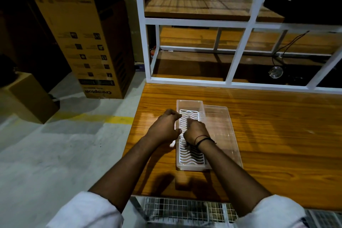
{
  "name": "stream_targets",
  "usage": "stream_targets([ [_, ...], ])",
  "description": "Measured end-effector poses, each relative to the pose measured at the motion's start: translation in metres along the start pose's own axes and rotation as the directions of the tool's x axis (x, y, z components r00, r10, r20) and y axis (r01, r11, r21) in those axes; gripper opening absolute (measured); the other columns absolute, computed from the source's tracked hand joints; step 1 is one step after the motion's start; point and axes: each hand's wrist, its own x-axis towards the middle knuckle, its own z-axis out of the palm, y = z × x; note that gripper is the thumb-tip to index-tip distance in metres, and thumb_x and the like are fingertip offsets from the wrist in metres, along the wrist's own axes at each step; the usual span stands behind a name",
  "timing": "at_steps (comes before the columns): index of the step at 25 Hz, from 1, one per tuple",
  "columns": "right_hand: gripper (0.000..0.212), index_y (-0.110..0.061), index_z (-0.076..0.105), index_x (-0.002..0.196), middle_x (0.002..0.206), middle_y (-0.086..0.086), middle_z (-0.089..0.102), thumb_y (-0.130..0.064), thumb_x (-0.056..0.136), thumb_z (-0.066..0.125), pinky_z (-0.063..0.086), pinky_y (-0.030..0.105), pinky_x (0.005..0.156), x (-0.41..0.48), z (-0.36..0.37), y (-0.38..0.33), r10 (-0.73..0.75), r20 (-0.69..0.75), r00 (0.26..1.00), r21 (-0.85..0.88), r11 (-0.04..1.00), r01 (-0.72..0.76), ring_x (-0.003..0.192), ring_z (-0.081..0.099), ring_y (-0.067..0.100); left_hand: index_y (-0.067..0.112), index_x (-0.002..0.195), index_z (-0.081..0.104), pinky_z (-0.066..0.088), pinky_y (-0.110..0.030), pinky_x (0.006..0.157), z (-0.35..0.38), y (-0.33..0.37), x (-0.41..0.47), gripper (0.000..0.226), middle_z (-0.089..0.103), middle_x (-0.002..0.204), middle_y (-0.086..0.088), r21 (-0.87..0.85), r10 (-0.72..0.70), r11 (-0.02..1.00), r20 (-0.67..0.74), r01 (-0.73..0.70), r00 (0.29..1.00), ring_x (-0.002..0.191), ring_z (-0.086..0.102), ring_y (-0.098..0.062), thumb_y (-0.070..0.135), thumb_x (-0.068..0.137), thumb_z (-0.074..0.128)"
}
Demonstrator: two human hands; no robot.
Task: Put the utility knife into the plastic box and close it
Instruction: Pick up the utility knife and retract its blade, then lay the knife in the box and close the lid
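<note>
- One utility knife (188, 123): thin dark sliver in right hand (195, 131), over white grid inside plastic box (188, 105), near table (268, 135) left edge.
- R hand fisted round it.
- L hand (164, 128) half-curled on box's left wall.
- Clear lid (222, 131) flat, touching box's right side.

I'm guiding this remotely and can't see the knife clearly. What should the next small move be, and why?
Probably open the right hand and lift it clear of the plastic box. It is closed low over the white slotted insert, apparently setting something down, though the knife itself is hidden. The left hand steadies the box's left wall, and the clear lid lies beside it, not yet on.
</note>
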Motion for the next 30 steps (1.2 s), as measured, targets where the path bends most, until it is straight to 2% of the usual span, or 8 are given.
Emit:
stream_targets([
  [4, 0.069, -0.008, 0.036, 0.151, 0.148, 0.023, 0.045, -0.019, 0.088, 0.062, 0.047, 0.04, 0.105, 0.0, 0.0, -0.006, 0.004, -0.01, 1.0, -0.101, 0.995, -0.005, 0.131, 0.05, 0.037, 0.019, 0.149, 0.051, 0.051, -0.036, 0.102, 0.0, 0.0, -0.001, 0.066, 0.038, 0.156, 0.0, -0.007, -0.015, 1.0, 0.005, 0.015, 1.0, 0.124, 0.06, -0.024, 0.029, 0.089, 0.076],
  [6, 0.073, -0.008, 0.026, 0.155, 0.153, 0.023, 0.035, -0.022, 0.093, 0.06, 0.042, 0.041, 0.109, -0.002, 0.001, -0.007, -0.004, 0.007, 1.0, -0.184, 0.983, 0.005, 0.136, 0.044, 0.037, 0.019, 0.149, 0.051, 0.051, -0.035, 0.101, 0.0, 0.001, -0.001, 0.066, 0.037, 0.157, 0.001, -0.004, -0.024, 1.0, -0.001, 0.024, 1.0, 0.124, 0.06, -0.023, 0.029, 0.089, 0.076],
  [8, 0.068, -0.007, 0.026, 0.155, 0.158, 0.022, 0.026, -0.022, 0.096, 0.057, 0.038, 0.043, 0.113, -0.004, 0.001, -0.008, -0.016, 0.02, 1.0, -0.245, 0.969, 0.021, 0.141, 0.039, 0.038, 0.019, 0.149, 0.051, 0.052, -0.035, 0.101, 0.0, 0.001, -0.001, 0.065, 0.036, 0.157, 0.0, -0.001, -0.02, 1.0, 0.001, 0.02, 1.0, 0.123, 0.06, -0.023, 0.029, 0.089, 0.076],
  [12, 0.046, -0.007, 0.048, 0.139, 0.149, 0.022, 0.04, -0.023, 0.096, 0.055, 0.039, 0.042, 0.109, -0.002, 0.003, -0.008, -0.031, 0.013, 0.999, -0.304, 0.952, 0.034, 0.136, 0.044, 0.036, 0.018, 0.15, 0.05, 0.053, -0.036, 0.1, 0.0, 0.001, 0.001, 0.066, 0.037, 0.157, 0.0, 0.003, -0.012, 1.0, -0.001, 0.012, 1.0, 0.122, 0.061, -0.024, 0.029, 0.09, 0.075],
  [18, 0.047, -0.008, 0.05, 0.137, 0.143, 0.021, 0.047, -0.023, 0.094, 0.058, 0.045, 0.041, 0.104, -0.002, 0.001, -0.006, -0.056, -0.004, 0.998, -0.282, 0.958, 0.053, 0.128, 0.053, 0.036, 0.018, 0.15, 0.05, 0.053, -0.037, 0.101, 0.002, 0.001, 0.001, 0.065, 0.037, 0.158, -0.001, 0.026, -0.004, 1.0, -0.007, 0.004, 1.0, 0.122, 0.061, -0.024, 0.029, 0.09, 0.074],
  [24, 0.026, -0.003, 0.068, 0.109, 0.114, 0.02, 0.066, -0.011, 0.085, 0.062, 0.052, 0.036, 0.082, -0.003, -0.029, -0.005, -0.161, -0.164, 0.973, -0.179, 0.975, 0.131, 0.105, 0.064, 0.035, 0.02, 0.145, 0.055, 0.047, -0.04, 0.111, -0.002, 0.004, 0.005, 0.058, 0.052, 0.15, -0.006, 0.032, 0.045, 0.999, -0.072, -0.043, 0.996, 0.134, 0.053, -0.027, 0.031, 0.091, 0.071],
  [26, 0.031, -0.006, 0.066, 0.113, 0.115, 0.017, 0.065, -0.01, 0.083, 0.06, 0.052, 0.037, 0.085, 0.002, -0.044, -0.005, -0.202, -0.251, 0.947, -0.157, 0.973, 0.166, 0.108, 0.062, 0.035, 0.021, 0.143, 0.058, 0.048, -0.041, 0.109, -0.009, 0.011, 0.011, 0.054, 0.055, 0.147, -0.006, 0.039, 0.067, 0.997, -0.124, -0.062, 0.99, 0.133, 0.053, -0.027, 0.032, 0.092, 0.069],
  [30, 0.056, -0.008, 0.049, 0.141, 0.134, 0.017, 0.055, -0.016, 0.087, 0.057, 0.043, 0.042, 0.103, 0.012, -0.077, -0.012, -0.313, -0.439, 0.842, -0.243, 0.944, 0.224, 0.127, 0.048, 0.036, 0.018, 0.142, 0.058, 0.049, -0.04, 0.104, -0.04, 0.03, 0.033, 0.047, 0.058, 0.143, -0.006, 0.207, 0.195, 0.968, -0.267, -0.141, 0.944, 0.131, 0.053, -0.028, 0.025, 0.096, 0.061],
])
